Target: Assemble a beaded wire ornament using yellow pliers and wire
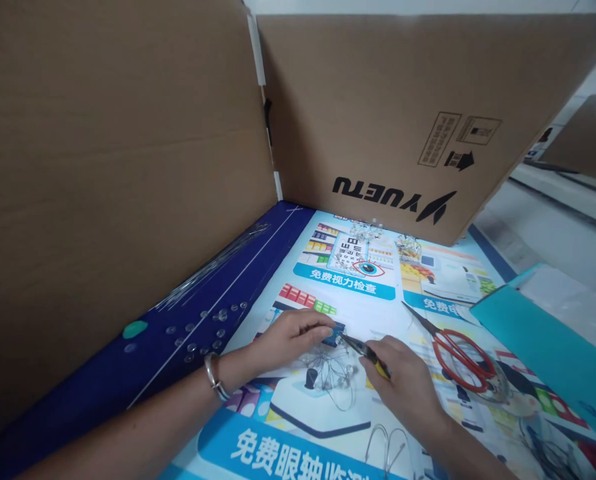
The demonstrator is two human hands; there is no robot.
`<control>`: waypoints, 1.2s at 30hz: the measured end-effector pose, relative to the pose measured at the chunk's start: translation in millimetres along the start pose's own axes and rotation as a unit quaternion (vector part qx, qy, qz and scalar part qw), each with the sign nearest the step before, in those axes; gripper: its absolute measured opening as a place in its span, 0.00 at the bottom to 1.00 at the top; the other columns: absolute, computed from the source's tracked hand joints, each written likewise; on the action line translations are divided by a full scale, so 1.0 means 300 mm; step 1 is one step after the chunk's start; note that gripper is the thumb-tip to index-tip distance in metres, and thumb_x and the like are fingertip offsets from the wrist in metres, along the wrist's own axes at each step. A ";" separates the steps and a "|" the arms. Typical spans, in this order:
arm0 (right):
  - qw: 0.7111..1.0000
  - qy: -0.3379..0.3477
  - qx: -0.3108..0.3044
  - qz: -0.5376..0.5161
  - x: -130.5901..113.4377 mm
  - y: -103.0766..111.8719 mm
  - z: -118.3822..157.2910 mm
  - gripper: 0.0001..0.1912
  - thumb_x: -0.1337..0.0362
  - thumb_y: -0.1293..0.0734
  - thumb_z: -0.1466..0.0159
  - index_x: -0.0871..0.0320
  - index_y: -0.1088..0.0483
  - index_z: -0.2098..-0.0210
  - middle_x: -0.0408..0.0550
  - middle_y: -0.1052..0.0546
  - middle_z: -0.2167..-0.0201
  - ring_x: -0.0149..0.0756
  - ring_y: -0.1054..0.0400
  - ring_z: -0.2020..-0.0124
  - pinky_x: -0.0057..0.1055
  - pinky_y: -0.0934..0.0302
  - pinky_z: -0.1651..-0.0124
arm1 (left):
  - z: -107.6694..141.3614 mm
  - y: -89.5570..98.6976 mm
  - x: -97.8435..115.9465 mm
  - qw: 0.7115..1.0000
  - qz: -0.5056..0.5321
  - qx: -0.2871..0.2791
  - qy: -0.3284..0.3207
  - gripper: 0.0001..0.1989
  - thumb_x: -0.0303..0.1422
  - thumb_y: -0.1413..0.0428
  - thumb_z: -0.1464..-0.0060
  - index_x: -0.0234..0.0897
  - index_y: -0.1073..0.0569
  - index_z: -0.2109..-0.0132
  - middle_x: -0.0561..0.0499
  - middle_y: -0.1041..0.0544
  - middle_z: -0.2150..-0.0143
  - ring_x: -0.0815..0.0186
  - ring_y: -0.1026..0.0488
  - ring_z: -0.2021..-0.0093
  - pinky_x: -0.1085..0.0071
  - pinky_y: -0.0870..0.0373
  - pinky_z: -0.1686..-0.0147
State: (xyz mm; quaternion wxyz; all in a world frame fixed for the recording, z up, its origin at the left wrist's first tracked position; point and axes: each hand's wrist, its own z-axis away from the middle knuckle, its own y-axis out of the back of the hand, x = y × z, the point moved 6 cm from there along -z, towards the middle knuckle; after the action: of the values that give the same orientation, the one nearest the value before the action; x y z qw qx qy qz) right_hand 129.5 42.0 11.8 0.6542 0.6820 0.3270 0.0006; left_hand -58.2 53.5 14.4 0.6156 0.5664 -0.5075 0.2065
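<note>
My left hand, with a silver bangle at its wrist, pinches part of a wire piece with clear beads, which spreads out below the fingers. From the right, my right hand is closed around pliers with yellow and black handles. The pliers' tips point left and meet the wire piece close to my left fingertips. Whether the jaws grip the wire is too small to tell.
Red-handled scissors lie right of my right hand. Clear beads and straight wires lie at the left. Cardboard panels stand behind and left. A teal box is at the right; bent wires lie in front.
</note>
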 end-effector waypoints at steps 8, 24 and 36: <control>1.000 -0.016 0.008 -0.003 0.027 -0.008 0.013 0.11 0.58 0.41 0.38 0.54 0.32 0.61 0.46 0.29 0.67 0.36 0.34 0.64 0.31 0.41 0.63 | 0.006 0.017 -0.062 0.988 0.131 -0.001 0.080 0.15 0.38 0.54 0.41 0.37 0.30 0.52 0.49 0.27 0.64 0.69 0.30 0.67 0.76 0.33 0.71; 0.999 -0.041 0.032 0.015 0.087 0.030 0.049 0.10 0.57 0.41 0.38 0.53 0.33 0.61 0.46 0.29 0.67 0.38 0.34 0.63 0.33 0.40 0.61 | 0.001 -0.014 -0.089 0.985 0.140 -0.001 0.103 0.11 0.34 0.50 0.45 0.36 0.32 0.55 0.52 0.29 0.66 0.71 0.32 0.69 0.75 0.34 0.69; 0.999 -0.015 0.038 0.015 0.089 0.026 0.052 0.11 0.58 0.41 0.38 0.53 0.33 0.60 0.47 0.28 0.65 0.39 0.33 0.63 0.34 0.39 0.61 | 0.010 -0.003 -0.042 0.994 0.053 0.035 0.088 0.06 0.31 0.52 0.45 0.35 0.32 0.64 0.55 0.31 0.72 0.73 0.36 0.75 0.78 0.39 0.75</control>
State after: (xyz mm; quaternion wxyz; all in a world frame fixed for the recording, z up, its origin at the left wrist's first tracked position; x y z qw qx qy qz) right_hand 160.5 40.6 5.2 0.6323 0.7111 0.3071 -0.0124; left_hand -63.6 54.5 2.8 0.6259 0.5397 -0.4732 0.3048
